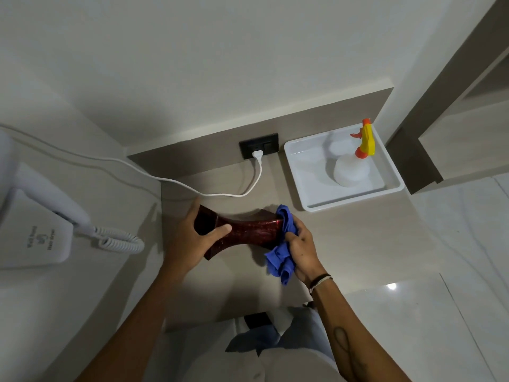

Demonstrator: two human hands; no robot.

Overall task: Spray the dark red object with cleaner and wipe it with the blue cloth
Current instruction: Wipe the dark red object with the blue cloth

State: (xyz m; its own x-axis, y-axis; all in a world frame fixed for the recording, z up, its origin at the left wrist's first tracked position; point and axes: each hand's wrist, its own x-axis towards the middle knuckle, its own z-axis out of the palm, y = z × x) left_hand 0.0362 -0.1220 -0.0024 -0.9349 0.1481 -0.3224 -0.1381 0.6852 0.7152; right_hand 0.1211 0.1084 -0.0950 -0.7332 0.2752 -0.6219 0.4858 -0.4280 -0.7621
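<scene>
A dark red glossy object (248, 231), narrow in the middle and flared at both ends, lies on its side just above the beige counter (358, 244). My left hand (190, 238) grips its left end, thumb across the front. My right hand (301, 246) holds a crumpled blue cloth (281, 257) pressed around the object's right end. The spray bottle (352, 166), white with a yellow and orange trigger head, stands in a white tray (311, 194) at the back right, apart from both hands.
A white cord (220, 194) runs across the counter behind the object to a dark wall socket (259, 146). A wall-mounted white hair dryer with a coiled cord (121, 239) hangs on the left. The counter's right edge drops to a tiled floor.
</scene>
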